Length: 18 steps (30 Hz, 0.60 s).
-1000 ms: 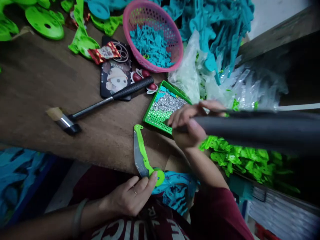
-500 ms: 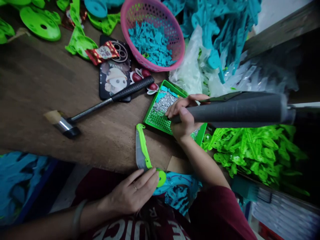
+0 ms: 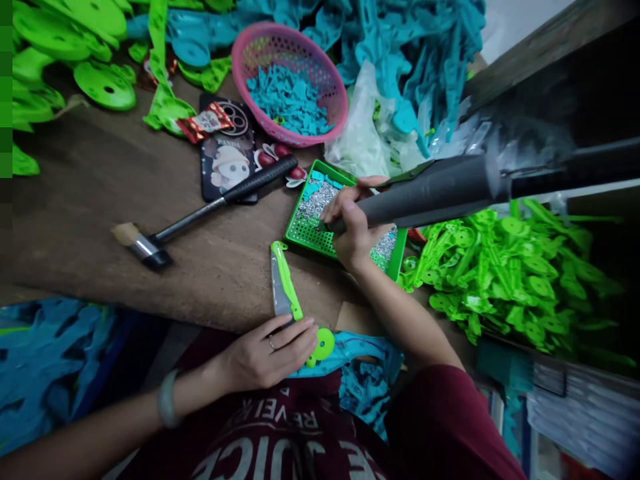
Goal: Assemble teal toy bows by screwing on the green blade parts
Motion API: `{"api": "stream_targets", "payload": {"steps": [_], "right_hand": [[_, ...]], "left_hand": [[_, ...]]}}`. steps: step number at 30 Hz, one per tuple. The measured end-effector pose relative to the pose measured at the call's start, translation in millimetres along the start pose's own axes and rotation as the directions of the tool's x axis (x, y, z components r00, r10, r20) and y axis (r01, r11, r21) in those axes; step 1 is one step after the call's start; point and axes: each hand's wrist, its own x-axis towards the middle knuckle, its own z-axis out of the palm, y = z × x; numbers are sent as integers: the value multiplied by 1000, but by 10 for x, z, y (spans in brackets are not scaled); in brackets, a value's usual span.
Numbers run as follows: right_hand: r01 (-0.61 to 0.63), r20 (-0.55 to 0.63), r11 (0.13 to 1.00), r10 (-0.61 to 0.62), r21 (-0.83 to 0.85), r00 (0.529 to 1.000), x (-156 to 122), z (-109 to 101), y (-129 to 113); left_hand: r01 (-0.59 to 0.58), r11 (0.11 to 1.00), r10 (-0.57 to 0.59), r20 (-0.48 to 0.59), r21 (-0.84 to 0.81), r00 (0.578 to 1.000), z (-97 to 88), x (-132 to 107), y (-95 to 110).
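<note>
My right hand (image 3: 354, 227) is wrapped round a dark grey, tube-shaped power screwdriver (image 3: 433, 189). Its front end points down into a green tray (image 3: 289, 235), where small silver screws (image 3: 317, 200) and blue plastic bits lie. The tool's very tip is hard to make out between the fingers. At the table's front edge, my left hand (image 3: 270, 350) lies over a long green plastic part (image 3: 283, 273) and grips its lower stretch. A grey blade-like piece (image 3: 280, 293) runs along that part, and a round green disc (image 3: 325, 343) shows past the fingertips.
A hammer (image 3: 187, 223) lies on the table, its handle over a panda-printed phone (image 3: 227, 163) with a red wrapped sweet (image 3: 205, 122) on it. Behind is a pink basket (image 3: 340, 100) of blue pieces. Green parts (image 3: 505, 267) are heaped at right, blue parts (image 3: 400, 40) behind.
The view has shifted slightly. My right hand stays over the tray, its screwdriver a little further left and slanting more, rear end higher in view. My left hand keeps its hold on the green part.
</note>
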Motion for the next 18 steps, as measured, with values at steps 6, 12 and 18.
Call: {"api": "stream_targets", "payload": {"steps": [6, 12, 18], "right_hand": [[-84, -18, 992, 83, -96, 996, -17, 3, 77], [-28, -57, 999, 27, -21, 998, 41, 19, -371], [-227, 98, 967, 238, -113, 966, -715, -203, -1625]], "left_hand": [[16, 1000, -16, -39, -19, 999, 39, 9, -18], [22, 999, -24, -51, -45, 998, 62, 15, -27], [28, 997, -32, -53, -72, 998, 66, -11, -41]]}}
